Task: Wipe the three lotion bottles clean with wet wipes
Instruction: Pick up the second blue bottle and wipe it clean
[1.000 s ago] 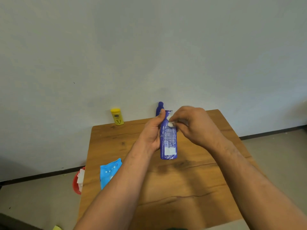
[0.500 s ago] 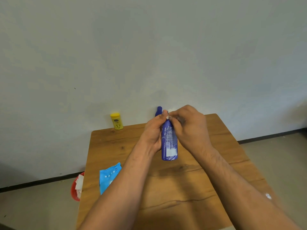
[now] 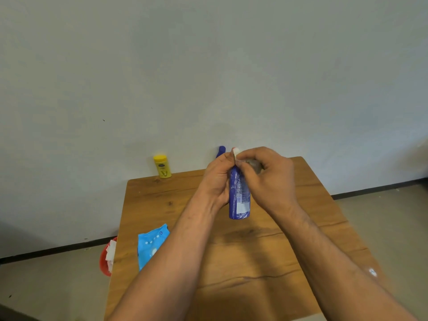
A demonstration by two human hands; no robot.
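The left hand (image 3: 216,181) has its fingers wrapped round the blue lotion bottle (image 3: 239,198), upright above the counter (image 3: 254,251). The right hand (image 3: 266,179) pinches a wet wipe (image 3: 235,152) at its top. The hands half hide a second blue bottle (image 3: 221,150) by the wall, with a yellow bottle (image 3: 162,166) further left. The wipe has climbed from the bottle's shoulder to its tip.

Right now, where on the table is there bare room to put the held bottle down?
Bare wood lies between the forearms, beneath the held bottle; right of the right hand, up to the table edge; and between the yellow bottle and the wipes pack. Crowded at back centre: the left hand and a second blue bottle.
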